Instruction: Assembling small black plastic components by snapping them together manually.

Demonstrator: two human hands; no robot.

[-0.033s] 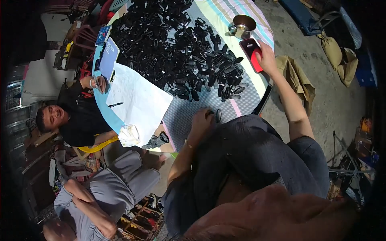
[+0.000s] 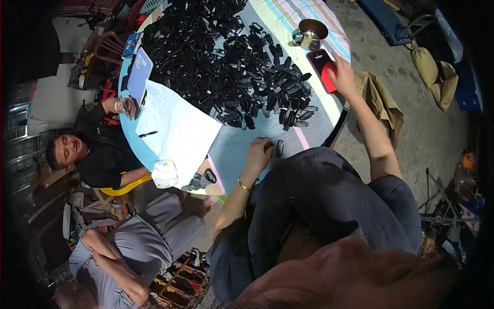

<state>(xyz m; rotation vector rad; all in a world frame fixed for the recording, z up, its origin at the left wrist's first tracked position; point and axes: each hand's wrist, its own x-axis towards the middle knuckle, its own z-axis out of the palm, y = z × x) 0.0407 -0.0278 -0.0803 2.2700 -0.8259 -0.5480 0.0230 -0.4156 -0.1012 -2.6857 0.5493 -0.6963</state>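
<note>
My left hand (image 2: 260, 152) rests at the near edge of the table with its fingers curled in. Something dark shows at the fingertips, too small to make out. Just right of it lies a small black oval loop-shaped piece (image 2: 279, 148). My right hand (image 2: 343, 77) lies at the right edge of a smartphone (image 2: 320, 63) with a black and red face. Its fingers are stretched out, and the thumb reaches over the red part. A large heap of small black plastic pieces (image 2: 221, 62) covers the middle and far part of the table.
Behind the phone stands a shiny metal cup (image 2: 312, 35). White paper (image 2: 177, 126) with a black pen (image 2: 148, 134) on it lies left, beside a notebook (image 2: 139, 77). One person (image 2: 95, 149) sits at the left edge; another (image 2: 134, 247) sits nearer, arms crossed.
My left hand and wrist have shifted very slightly, and the bracelet shows more clearly. My right thumb has moved a little on the phone. The heap stays as it was.
</note>
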